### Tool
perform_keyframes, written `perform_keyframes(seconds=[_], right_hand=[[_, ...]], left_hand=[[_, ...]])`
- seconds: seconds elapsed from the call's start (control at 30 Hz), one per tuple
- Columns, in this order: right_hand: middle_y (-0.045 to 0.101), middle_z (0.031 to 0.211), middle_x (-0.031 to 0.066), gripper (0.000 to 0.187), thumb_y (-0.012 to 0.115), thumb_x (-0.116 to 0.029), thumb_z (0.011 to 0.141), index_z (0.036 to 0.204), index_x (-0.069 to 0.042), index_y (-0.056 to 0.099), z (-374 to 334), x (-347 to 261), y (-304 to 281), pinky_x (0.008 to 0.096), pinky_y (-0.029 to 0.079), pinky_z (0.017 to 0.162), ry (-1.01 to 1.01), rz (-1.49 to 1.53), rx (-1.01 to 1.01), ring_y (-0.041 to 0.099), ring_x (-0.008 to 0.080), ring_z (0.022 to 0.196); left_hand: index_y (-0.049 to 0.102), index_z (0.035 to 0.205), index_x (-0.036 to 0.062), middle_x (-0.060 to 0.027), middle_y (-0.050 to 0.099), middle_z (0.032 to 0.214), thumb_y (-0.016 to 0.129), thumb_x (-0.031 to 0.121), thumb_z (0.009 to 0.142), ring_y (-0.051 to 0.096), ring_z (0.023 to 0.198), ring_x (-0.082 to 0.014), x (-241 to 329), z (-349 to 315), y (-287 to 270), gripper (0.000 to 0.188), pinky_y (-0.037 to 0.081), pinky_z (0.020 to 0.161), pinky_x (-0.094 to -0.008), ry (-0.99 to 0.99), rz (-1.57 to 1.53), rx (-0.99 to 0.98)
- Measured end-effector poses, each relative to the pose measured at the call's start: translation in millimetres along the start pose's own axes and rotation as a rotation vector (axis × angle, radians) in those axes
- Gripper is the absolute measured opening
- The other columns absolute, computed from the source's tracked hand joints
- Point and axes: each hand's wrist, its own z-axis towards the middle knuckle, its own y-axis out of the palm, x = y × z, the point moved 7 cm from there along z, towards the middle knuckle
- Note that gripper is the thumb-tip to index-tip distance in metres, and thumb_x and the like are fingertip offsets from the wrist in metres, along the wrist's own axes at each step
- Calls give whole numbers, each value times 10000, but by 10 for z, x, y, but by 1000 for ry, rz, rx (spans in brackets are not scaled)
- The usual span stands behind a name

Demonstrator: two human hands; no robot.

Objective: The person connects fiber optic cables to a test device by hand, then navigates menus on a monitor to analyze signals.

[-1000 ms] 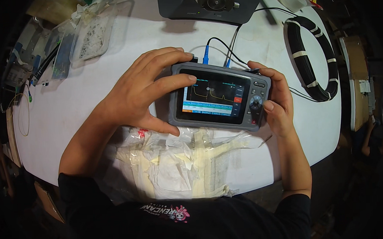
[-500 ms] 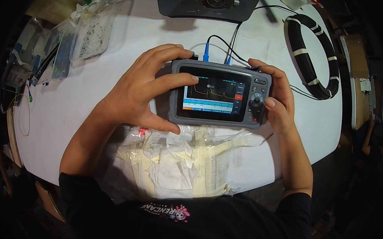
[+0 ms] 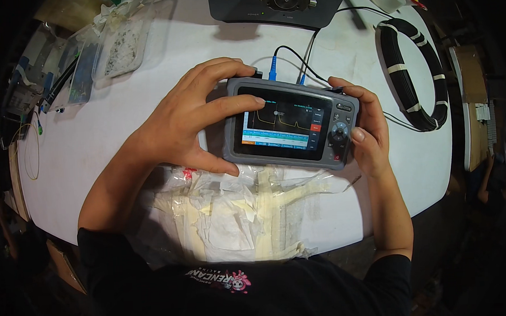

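Observation:
A grey handheld fibre-optic tester point(image 3: 281, 162) is held tilted between my hands, its lit screen showing a yellow trace above a table of rows. My left hand point(image 3: 186, 121) grips its left end, with fingers at the top edge and the thumb by the lower corner. The left index fingertip is over the upper left of the screen. Around the right end wraps my right hand point(image 3: 372, 136), thumb beside the round button pad. Two blue connectors, one larger point(image 3: 272, 69) and one smaller point(image 3: 302, 79), are plugged into the top edge, with black cable point(image 3: 291, 49) looping from them.
Taped clear plastic wrapping point(image 3: 227, 215) lies on the white table below the tester. A black cable coil point(image 3: 397, 68) rests at the right. At the back stands a dark machine point(image 3: 235, 9). Clear trays point(image 3: 100, 74) and a thin yellow fibre point(image 3: 37, 167) are at the left.
My left index fingertip has shifted very slightly to the right over the screen. The tester and my right hand stay almost where they were.

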Motion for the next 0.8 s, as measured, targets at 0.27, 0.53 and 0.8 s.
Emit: perform_keyframes(seconds=[0.27,0.53,0.8], right_hand=[[490,1522,213,711,759,-372,861,1404,1,492,-2,-11,12,425,401,1155,0,-6,1,530,291,1357],[492,1520,211,726,750,-393,859,1406,8,490,2,-1,-5,419,404,1147,3,-26,2,531,288,1351],[492,1521,213,733,748,-391,862,1410,17,482,2,-1,6,422,405,1149,2,-24,5,532,290,1348]], left_hand=[[661,1368,167,-220,489,1478,925,570,586,467,1380,-447,3,-1,-3,918,423,1123,-548,2,4,0],[657,1379,169,-219,486,1471,921,561,589,463,1380,-442,4,8,-6,921,423,1123,-541,7,5,-2],[651,1390,174,-222,483,1468,917,565,590,462,1378,-442,3,5,2,929,423,1123,-541,5,7,-7]])
